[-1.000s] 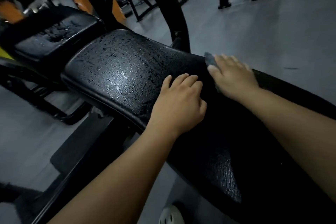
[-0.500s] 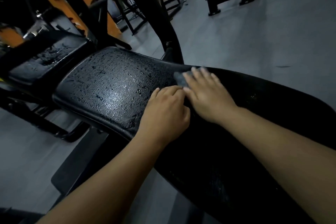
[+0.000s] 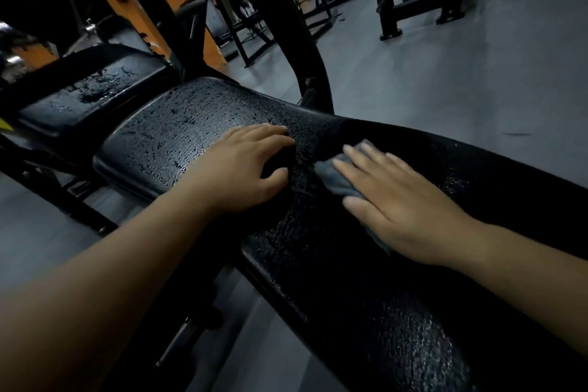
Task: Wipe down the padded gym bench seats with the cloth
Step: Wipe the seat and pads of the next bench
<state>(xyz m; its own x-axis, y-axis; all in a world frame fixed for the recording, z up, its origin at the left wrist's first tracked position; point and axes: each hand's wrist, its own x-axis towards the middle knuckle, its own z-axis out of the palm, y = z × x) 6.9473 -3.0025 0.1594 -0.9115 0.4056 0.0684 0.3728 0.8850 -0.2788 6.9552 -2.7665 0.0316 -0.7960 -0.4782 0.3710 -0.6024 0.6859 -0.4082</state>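
At the bottom of the frame, two bare forearms are seen reaching in from the lower left and lower right corners. Between and beneath them, the long black back pad (image 3: 381, 312) of a gym bench is spread across the lower right, its textured surface speckled with moisture.

Right of centre, the right hand (image 3: 404, 200) is laid flat on this pad with its fingers straight and slightly spread. The grey cloth (image 3: 332, 177) is pressed under the palm and fingers; nothing is curled round it, and a crumpled edge is left showing beyond the fingertips and the thumb.

Just left of the cloth, but apart from it, the left hand (image 3: 241, 169) is rested where the back pad meets the seat pad (image 3: 171, 140). Its fingers are loosely bent with the tips on the padding, the thumb is held out to the side, and nothing is gripped.

The seat pad is seen at centre left, covered with droplets. Beyond it, in the upper left, a second black pad (image 3: 92, 92) is also marked with wet patches.

Behind the bench, a curved black frame upright (image 3: 286, 25) is seen rising toward the top of the frame, with orange posts (image 3: 187, 9) to its left. A grey floor (image 3: 461, 79) fills the upper right, where the black legs of another rack (image 3: 389, 9) are planted.
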